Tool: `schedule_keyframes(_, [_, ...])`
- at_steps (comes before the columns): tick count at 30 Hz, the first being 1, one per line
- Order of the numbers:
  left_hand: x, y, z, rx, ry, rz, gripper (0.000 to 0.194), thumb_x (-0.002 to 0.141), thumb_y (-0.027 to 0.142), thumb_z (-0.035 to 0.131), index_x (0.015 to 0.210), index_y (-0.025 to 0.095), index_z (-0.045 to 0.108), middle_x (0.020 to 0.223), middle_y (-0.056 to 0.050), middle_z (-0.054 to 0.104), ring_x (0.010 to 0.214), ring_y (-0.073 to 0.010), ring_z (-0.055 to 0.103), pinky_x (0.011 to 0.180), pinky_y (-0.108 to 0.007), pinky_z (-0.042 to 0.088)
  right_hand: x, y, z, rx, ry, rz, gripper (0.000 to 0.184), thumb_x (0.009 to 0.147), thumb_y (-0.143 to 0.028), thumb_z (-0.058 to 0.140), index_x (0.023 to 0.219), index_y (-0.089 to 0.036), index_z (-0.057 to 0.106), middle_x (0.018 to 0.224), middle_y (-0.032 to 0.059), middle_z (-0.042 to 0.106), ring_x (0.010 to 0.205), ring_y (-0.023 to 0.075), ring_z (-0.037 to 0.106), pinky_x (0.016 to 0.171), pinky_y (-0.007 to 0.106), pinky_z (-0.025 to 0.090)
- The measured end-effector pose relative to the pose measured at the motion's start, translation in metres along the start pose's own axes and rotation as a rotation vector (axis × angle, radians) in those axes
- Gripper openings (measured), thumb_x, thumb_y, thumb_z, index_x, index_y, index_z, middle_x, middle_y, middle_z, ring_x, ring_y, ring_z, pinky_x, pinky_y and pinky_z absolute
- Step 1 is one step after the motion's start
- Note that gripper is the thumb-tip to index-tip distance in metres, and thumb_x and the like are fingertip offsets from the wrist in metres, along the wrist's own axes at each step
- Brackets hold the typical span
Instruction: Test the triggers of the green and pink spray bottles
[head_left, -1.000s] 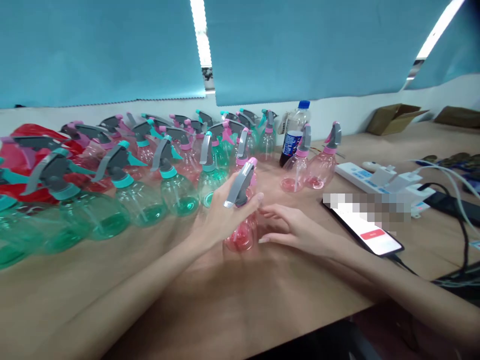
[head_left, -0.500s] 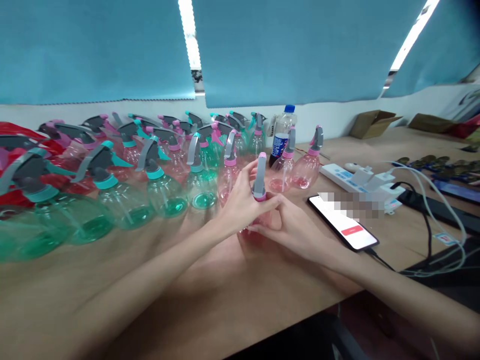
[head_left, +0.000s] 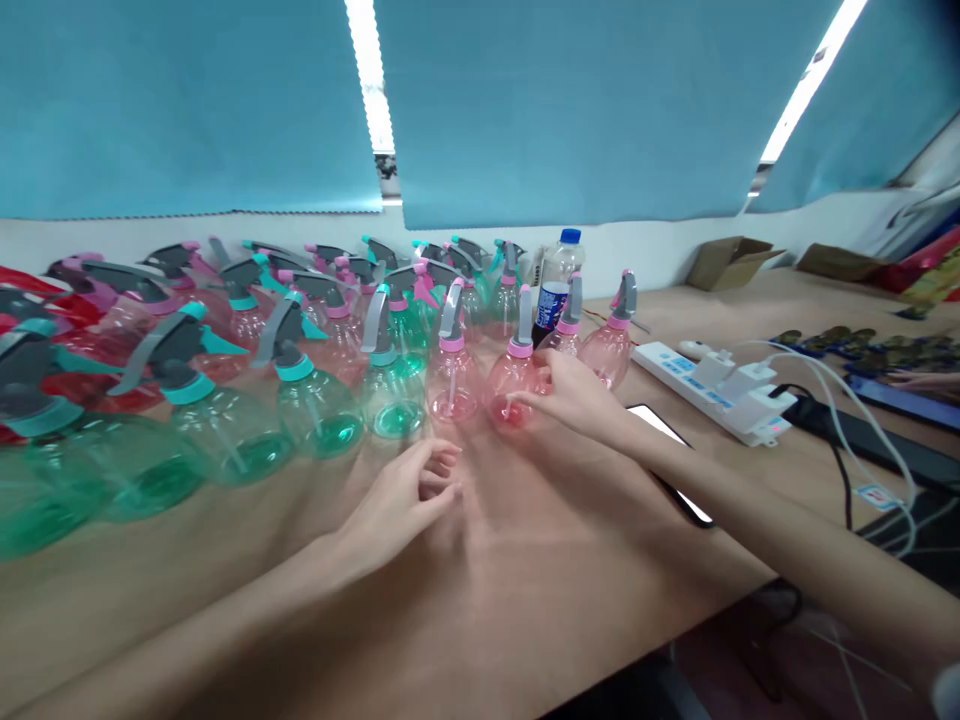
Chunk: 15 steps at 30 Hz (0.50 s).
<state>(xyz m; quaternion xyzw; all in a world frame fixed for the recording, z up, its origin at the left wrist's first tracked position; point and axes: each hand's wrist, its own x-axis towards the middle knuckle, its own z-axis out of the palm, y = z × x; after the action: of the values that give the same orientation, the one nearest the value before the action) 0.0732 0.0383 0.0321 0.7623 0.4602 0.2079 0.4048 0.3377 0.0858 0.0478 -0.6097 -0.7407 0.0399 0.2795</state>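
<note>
A pink see-through spray bottle (head_left: pixel 512 378) with a grey trigger and pink collar stands upright on the wooden table (head_left: pixel 525 560), at the right end of the front row of bottles. My right hand (head_left: pixel 576 397) reaches forward and holds its right side, fingers curved against the body. My left hand (head_left: pixel 405 497) rests on the table nearer to me, left of the bottle. Its fingers are loosely curled and hold nothing. Just left of the held bottle stands another pink bottle (head_left: pixel 452 375).
Several green and pink spray bottles (head_left: pixel 315 390) fill the table's left and back. A soda bottle (head_left: pixel 553 285) and two more pink bottles stand behind my right hand. A phone (head_left: pixel 664 425) lies under my right forearm. A power strip (head_left: pixel 712 380), cables and cardboard boxes (head_left: pixel 731 262) sit to the right.
The pink bottle held in both hands near me has been carried forward and set upright in the row. My left hand has let go and dropped to the table.
</note>
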Motion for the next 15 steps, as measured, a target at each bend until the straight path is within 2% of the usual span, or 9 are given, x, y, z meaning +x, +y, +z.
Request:
schedule_keyframes(4, [0.004,0.007,-0.005,0.061,0.002,-0.012,0.022,0.089,0.032,0.055,0.106,0.019,0.056,0.104,-0.006,0.063,0.088,-0.0199,0.065,0.08,-0.036,0.052,0.008,-0.005,0.002,-0.1,-0.01,0.06,0.051,0.081,-0.051,0.067,0.112,-0.012,0.057,0.112,0.0197,0.065,0.106,0.0355,0.061,0.083,0.044,0.048])
schedule_keyframes(9, [0.014,0.008,-0.002,0.061,-0.021,0.012,0.017,0.089,0.03,0.054,0.103,0.021,0.057,0.102,-0.003,0.064,0.083,-0.0179,0.064,0.073,-0.032,0.05,0.015,-0.012,0.001,-0.187,-0.031,0.15,0.046,0.084,-0.048,0.064,0.112,-0.013,0.056,0.112,0.0179,0.066,0.104,0.0351,0.063,0.079,0.042,0.048])
schedule_keyframes(15, [0.031,0.008,0.007,0.055,-0.021,0.048,0.015,0.087,0.024,0.054,0.101,0.02,0.058,0.096,-0.003,0.065,0.083,-0.0179,0.063,0.073,-0.031,0.05,0.018,-0.016,0.003,-0.186,-0.018,0.133,0.05,0.087,-0.045,0.061,0.124,-0.012,0.051,0.115,0.0178,0.067,0.106,0.0344,0.064,0.079,0.041,0.048])
